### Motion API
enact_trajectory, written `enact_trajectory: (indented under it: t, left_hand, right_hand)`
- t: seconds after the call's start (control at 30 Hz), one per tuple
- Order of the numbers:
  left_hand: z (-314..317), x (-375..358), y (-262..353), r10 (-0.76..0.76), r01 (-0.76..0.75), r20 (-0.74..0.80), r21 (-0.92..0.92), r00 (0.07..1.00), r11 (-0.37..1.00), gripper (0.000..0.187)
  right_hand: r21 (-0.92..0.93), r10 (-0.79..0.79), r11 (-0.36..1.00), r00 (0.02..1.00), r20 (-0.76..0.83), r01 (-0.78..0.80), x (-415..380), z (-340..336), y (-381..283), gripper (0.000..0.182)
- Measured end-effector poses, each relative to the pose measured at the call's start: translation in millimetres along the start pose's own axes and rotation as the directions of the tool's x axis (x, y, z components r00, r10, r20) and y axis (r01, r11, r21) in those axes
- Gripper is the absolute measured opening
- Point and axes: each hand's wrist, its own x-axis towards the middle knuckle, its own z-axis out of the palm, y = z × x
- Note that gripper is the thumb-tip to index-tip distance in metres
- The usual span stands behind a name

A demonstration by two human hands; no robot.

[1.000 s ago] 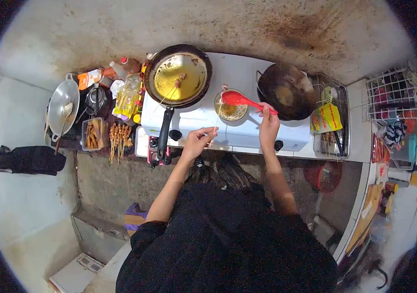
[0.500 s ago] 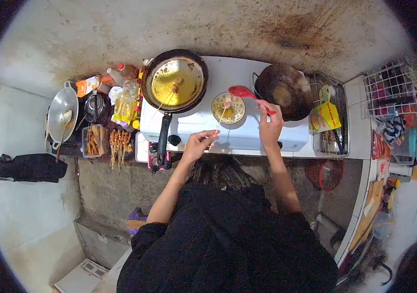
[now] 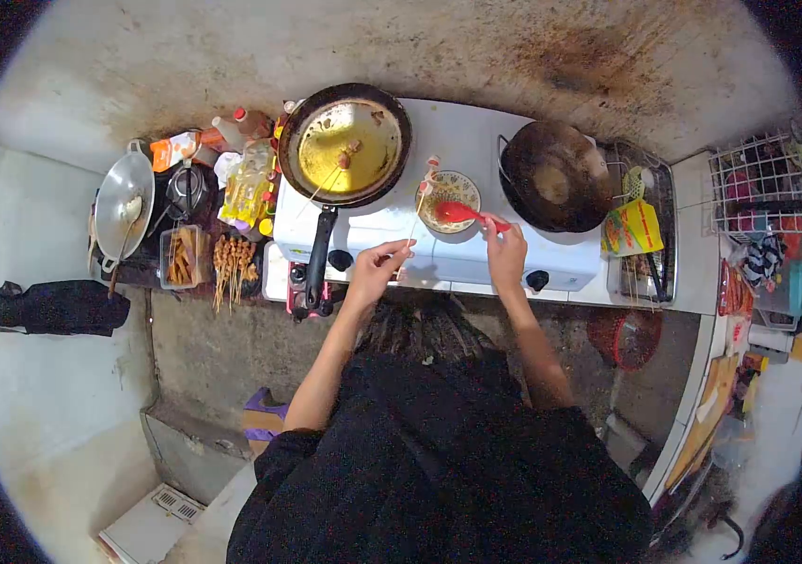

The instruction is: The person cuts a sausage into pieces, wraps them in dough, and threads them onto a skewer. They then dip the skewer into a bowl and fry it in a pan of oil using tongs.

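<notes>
My left hand (image 3: 377,273) pinches the lower end of a skewer (image 3: 428,177), whose pale, pinkish pieces stand over the left rim of a patterned bowl (image 3: 470,185). In my right hand (image 3: 506,254) is a red spoon (image 3: 457,212), its head dipped inside that bowl over yellowish liquid. Left of the bowl, a frying pan (image 3: 329,198) with yellow oil holds another skewer (image 3: 345,160) with browned pieces, its stick leaning toward the pan's near left rim. Both hands are over the front edge of the white stove (image 3: 457,117).
A dark wok (image 3: 551,179) sits on the stove's right side. Further left are browned skewers (image 3: 234,263), a plastic tub of food (image 3: 185,256) and a silvery wok with a ladle (image 3: 124,188). A yellow packet (image 3: 634,227) lies at right. The pan's black handle (image 3: 321,254) juts toward me.
The red spoon has come down and left into the bowl. The skewer in my left hand has shifted from over the bowl's middle to its left rim. The view has shifted slightly.
</notes>
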Motion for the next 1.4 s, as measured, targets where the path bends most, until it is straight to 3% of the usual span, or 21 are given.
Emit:
enact_trajectory:
  t: [0.07,0.2,0.27,0.4,0.5,0.6,0.67,0.73,0.8,1.03,1.1,1.23,1.33,1.4]
  left_hand:
    - [0,-1,-3,0.012,-0.012,-0.016,-0.021,1.000,1.000,0.028]
    - [1,-1,-5,0.019,-0.021,-0.035,-0.047,0.999,0.999,0.028]
    - [1,-2,-3,0.011,-0.013,-0.043,-0.050,0.999,0.999,0.028]
    - [2,2,-6,0.003,-0.006,-0.065,-0.048,0.998,0.999,0.028]
    - [2,5,-9,-0.005,0.004,-0.056,-0.020,0.998,1.000,0.028]
    - [5,5,-8,-0.028,0.028,-0.019,-0.008,0.999,1.000,0.029]
    - [7,3,-6,-0.032,0.033,0.018,-0.032,0.999,0.999,0.029]
    - [10,2,-4,-0.037,0.040,0.052,-0.054,0.998,0.998,0.029]
    - [12,2,-3,-0.053,0.061,0.089,-0.099,0.995,0.993,0.029]
    - [15,0,3,-0.074,0.090,0.091,-0.189,0.993,0.978,0.028]
    - [15,2,1,-0.056,0.100,0.137,-0.342,0.989,0.934,0.028]
    - [17,-1,7,-0.080,0.122,0.127,-0.371,0.989,0.921,0.028]
    - [17,-1,9,-0.062,0.115,0.144,-0.397,0.988,0.911,0.029]
    - [18,-1,9,-0.084,0.129,0.131,-0.391,0.988,0.911,0.029]
  right_hand:
    - [-0.027,0.174,0.984,0.984,0.020,-0.174,-4,5,4,0.020]
    - [0.163,0.143,0.978,0.988,-0.063,-0.132,-1,16,8,0.023]
    - [0.299,0.356,0.884,0.932,0.072,-0.360,2,16,9,0.024]
    - [0.368,0.440,0.808,0.886,0.144,-0.461,5,12,12,0.027]
    - [0.454,0.428,0.769,0.890,0.156,-0.450,8,-2,5,0.032]
    - [0.536,0.388,0.775,0.922,0.018,-0.336,18,-18,-14,0.032]
    - [0.475,0.217,0.866,0.973,-0.079,-0.155,26,-27,-32,0.030]
    - [0.481,0.179,0.868,0.981,-0.073,-0.122,29,-31,-38,0.026]
    - [0.242,0.045,0.970,0.986,-0.159,-0.006,32,-33,-38,0.023]
    - [0.150,-0.047,0.986,0.984,-0.171,0.073,32,-42,-46,0.019]
    - [0.182,-0.031,0.981,0.972,-0.234,0.075,36,-38,-39,0.019]
    - [0.327,0.081,0.945,0.968,-0.239,0.002,35,-36,-40,0.019]
    - [0.304,0.074,0.953,0.968,-0.240,0.002,33,-37,-45,0.018]
    - [0.173,-0.029,0.981,0.949,-0.313,0.087,32,-41,-51,0.015]
